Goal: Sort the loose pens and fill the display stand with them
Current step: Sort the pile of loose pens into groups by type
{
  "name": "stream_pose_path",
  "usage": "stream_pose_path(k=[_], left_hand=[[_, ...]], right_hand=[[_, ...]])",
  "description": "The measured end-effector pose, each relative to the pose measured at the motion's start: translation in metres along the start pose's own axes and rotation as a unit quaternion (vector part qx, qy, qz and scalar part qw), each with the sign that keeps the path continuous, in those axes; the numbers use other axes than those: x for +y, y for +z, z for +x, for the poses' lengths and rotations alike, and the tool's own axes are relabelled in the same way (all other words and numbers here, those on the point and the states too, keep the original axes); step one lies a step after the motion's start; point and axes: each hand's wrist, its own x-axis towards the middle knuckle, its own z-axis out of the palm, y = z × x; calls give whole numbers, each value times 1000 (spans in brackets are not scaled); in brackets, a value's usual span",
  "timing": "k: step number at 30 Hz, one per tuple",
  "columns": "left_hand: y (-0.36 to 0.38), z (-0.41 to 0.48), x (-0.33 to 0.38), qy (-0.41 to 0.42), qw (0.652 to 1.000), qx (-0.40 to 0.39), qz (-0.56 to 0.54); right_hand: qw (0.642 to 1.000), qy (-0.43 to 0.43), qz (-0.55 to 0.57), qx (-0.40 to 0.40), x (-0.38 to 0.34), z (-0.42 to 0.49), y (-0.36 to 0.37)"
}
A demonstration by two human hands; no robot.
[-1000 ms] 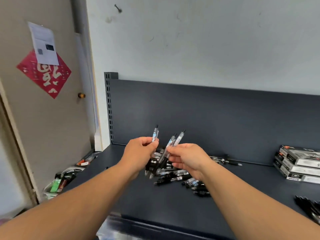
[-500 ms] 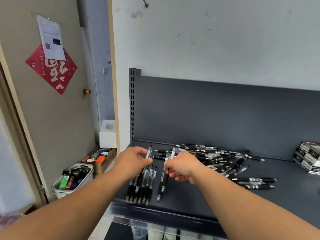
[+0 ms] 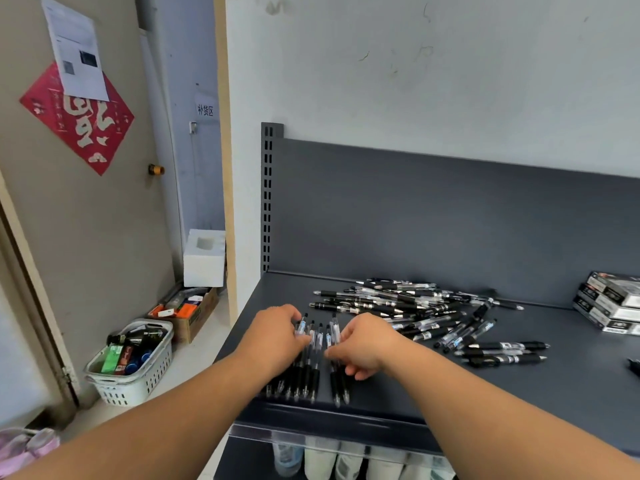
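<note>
Several black-and-clear pens (image 3: pixel 313 374) lie side by side in a row near the front edge of the dark grey shelf (image 3: pixel 485 403), tips toward me. My left hand (image 3: pixel 273 336) is curled over the left end of the row and pinches the upper part of a pen there. Opposite it, my right hand (image 3: pixel 369 344) has its fingers curled round two pens at the row's right end. Behind the hands lies a loose pile of the same pens (image 3: pixel 415 308), pointing every way.
Stacked flat boxes (image 3: pixel 613 303) sit at the shelf's back right. On the floor to the left are a white basket (image 3: pixel 138 379) of bottles, a cardboard box (image 3: pixel 188 311) and a white foam block (image 3: pixel 204 258). Cups (image 3: pixel 346 459) show under the shelf.
Both hands came down from mid-air to the shelf with their pens. The pens now lie in the row at the front edge, and my view has shifted left.
</note>
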Motion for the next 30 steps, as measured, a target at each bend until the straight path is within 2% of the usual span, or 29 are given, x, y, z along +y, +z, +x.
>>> stream_pose_path(k=[3,8,16,21,25,30], left_hand=[[-2,-6,-4,17,999,-7,28],[-9,-20,-11,25,998,-18,59],[-13,-32,-14,31,999,-32,29],[-14,-31,-15,43,998,-28,20],[-11,-33,-18,41,997,-53,24],[-10,-33,-14,70,996,-60,18]], right_hand=[[1000,6,-12,-17,2,-5,-1],[1000,13,-8,-3,2,-10,3],[997,-19,68,19,-1,-18,13],[999,-27,44,11,-2,-22,13],[996,-53,-49,46,-2,-21,18],[991,-85,-85,64,0,-24,12]])
